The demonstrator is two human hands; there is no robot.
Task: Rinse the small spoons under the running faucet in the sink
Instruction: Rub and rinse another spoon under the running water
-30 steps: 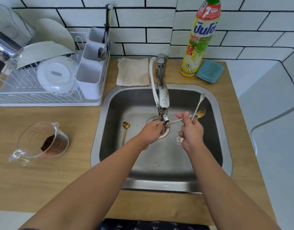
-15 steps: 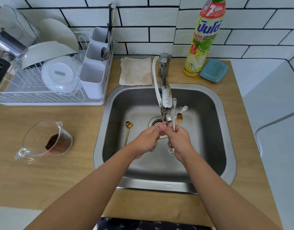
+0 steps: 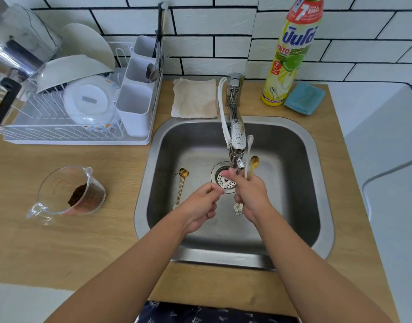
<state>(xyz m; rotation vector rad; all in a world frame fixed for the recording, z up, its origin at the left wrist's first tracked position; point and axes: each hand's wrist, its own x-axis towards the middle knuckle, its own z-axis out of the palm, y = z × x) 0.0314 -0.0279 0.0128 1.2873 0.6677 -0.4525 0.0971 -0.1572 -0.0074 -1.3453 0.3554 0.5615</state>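
Spoons (image 3: 251, 159) stand upright in the right hand (image 3: 251, 194), fingers curled round them beside the faucet (image 3: 235, 138) — left hand (image 3: 201, 206) pinches one handle; another spoon (image 3: 182, 185) lies in the sink (image 3: 293, 141).

Sitting left of the sink (image 3: 326, 206): measuring cup (image 3: 70, 194), with dish rack (image 3: 60, 134) behind it. Lying inside the sink, left of the drain (image 3: 220, 177): one spoon (image 3: 182, 185). Standing behind the sink: faucet (image 3: 234, 117), cloth (image 3: 195, 98), bottle (image 3: 291, 52), sponge (image 3: 303, 97).

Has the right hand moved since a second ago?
Yes. The right hand, gripping spoons, has swung them upright and drawn left, close beside the faucet.
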